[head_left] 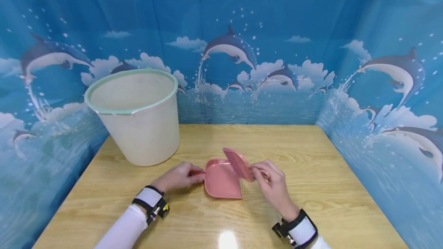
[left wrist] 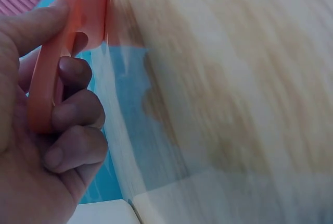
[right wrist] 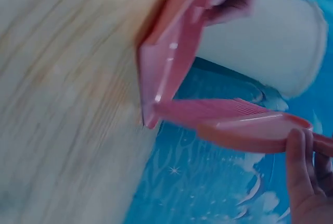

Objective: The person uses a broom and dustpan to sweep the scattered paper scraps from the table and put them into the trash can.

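A pink dustpan (head_left: 221,181) lies at the middle of the wooden table, its open edge facing right. My left hand (head_left: 181,176) grips its handle; in the left wrist view the fingers curl round the looped handle (left wrist: 44,91). My right hand (head_left: 271,181) holds a small pink brush (head_left: 238,164) by its handle, pinched between thumb and fingers. The brush is tilted over the right side of the pan, bristles toward the pan. From the right wrist, the bristle tips (right wrist: 182,110) overlap the dustpan's edge (right wrist: 151,117).
A large white bucket (head_left: 149,133) with a pale green rim stands at the back left of the table (head_left: 294,145). Blue dolphin-print curtains (head_left: 277,18) close in the back and both sides. Each wrist wears a strapped camera.
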A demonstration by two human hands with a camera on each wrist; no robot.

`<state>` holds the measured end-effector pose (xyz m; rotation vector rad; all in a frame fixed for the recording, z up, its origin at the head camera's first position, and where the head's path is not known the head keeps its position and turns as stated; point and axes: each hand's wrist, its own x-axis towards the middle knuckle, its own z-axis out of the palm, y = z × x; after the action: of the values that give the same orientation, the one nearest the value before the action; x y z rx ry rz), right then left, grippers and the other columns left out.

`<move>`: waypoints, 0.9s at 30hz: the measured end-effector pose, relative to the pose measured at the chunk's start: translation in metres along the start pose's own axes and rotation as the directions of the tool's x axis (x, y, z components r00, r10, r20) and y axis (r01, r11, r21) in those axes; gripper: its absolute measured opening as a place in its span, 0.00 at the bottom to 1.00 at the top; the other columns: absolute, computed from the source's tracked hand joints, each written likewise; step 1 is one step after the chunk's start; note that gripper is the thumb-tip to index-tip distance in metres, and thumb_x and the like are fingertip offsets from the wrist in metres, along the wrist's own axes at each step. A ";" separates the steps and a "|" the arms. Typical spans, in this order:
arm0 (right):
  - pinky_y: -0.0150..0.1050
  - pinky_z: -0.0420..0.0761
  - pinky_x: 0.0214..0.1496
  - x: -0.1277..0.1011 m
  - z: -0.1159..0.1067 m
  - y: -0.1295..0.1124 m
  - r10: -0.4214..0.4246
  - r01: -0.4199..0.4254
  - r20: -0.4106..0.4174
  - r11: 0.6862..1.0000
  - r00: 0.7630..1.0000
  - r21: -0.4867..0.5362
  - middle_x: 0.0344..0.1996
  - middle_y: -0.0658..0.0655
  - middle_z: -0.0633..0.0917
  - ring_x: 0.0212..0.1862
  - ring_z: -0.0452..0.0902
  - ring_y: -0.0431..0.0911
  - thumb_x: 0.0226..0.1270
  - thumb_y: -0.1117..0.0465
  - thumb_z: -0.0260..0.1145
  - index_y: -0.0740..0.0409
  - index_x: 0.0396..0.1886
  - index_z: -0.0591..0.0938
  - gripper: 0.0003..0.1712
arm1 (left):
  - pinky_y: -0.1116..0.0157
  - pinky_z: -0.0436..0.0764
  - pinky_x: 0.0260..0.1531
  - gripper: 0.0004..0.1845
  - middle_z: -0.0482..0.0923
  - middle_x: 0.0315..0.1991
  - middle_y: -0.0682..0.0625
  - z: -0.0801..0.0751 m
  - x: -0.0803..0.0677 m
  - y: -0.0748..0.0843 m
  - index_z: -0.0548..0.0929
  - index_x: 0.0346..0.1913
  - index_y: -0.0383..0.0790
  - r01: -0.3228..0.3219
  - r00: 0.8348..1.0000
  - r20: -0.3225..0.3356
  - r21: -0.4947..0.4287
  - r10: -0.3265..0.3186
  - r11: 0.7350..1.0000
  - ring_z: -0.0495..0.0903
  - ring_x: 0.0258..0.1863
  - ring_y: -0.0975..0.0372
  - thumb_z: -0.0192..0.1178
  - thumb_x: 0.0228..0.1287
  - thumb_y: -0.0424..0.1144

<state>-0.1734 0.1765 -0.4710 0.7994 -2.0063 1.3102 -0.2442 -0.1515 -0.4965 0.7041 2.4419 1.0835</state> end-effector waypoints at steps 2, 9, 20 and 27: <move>0.24 0.78 0.37 0.000 0.005 0.000 -0.081 0.090 0.092 0.990 0.992 -0.108 0.38 0.51 0.83 0.36 0.80 0.39 0.66 0.75 0.68 0.58 0.45 0.87 0.12 | 0.68 0.73 0.22 0.12 0.85 0.31 0.55 0.000 0.000 0.000 0.89 0.52 0.51 0.006 1.000 0.003 -0.004 -0.006 1.000 0.75 0.23 0.65 0.60 0.75 0.50; 0.21 0.73 0.37 -0.005 0.022 -0.005 -0.088 0.191 0.385 0.952 0.919 -0.239 0.42 0.47 0.77 0.37 0.72 0.34 0.75 0.60 0.65 0.47 0.51 0.86 0.09 | 0.69 0.72 0.20 0.10 0.80 0.23 0.53 0.001 -0.001 0.000 0.89 0.48 0.53 0.017 1.000 0.009 -0.014 -0.017 1.000 0.74 0.19 0.65 0.60 0.75 0.49; 0.26 0.78 0.41 -0.010 0.037 -0.014 -0.031 0.239 0.534 0.915 0.845 -0.325 0.45 0.46 0.75 0.41 0.72 0.34 0.73 0.54 0.68 0.47 0.45 0.86 0.06 | 0.65 0.78 0.28 0.11 0.86 0.37 0.58 0.002 0.001 0.000 0.89 0.51 0.56 0.015 1.000 -0.013 0.040 -0.014 0.999 0.78 0.29 0.63 0.60 0.75 0.51; 0.28 0.79 0.44 -0.015 0.045 -0.019 0.082 0.180 0.616 0.919 0.783 -0.352 0.43 0.45 0.74 0.41 0.70 0.34 0.65 0.56 0.73 0.49 0.48 0.88 0.12 | 0.64 0.78 0.26 0.13 0.85 0.36 0.58 0.001 0.000 0.000 0.88 0.52 0.55 0.012 1.000 -0.016 0.053 -0.011 0.999 0.77 0.27 0.63 0.60 0.74 0.53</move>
<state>-0.1568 0.1307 -0.4860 1.1793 -2.6203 0.5835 -0.2432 -0.1509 -0.4970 0.6993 2.4927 1.0274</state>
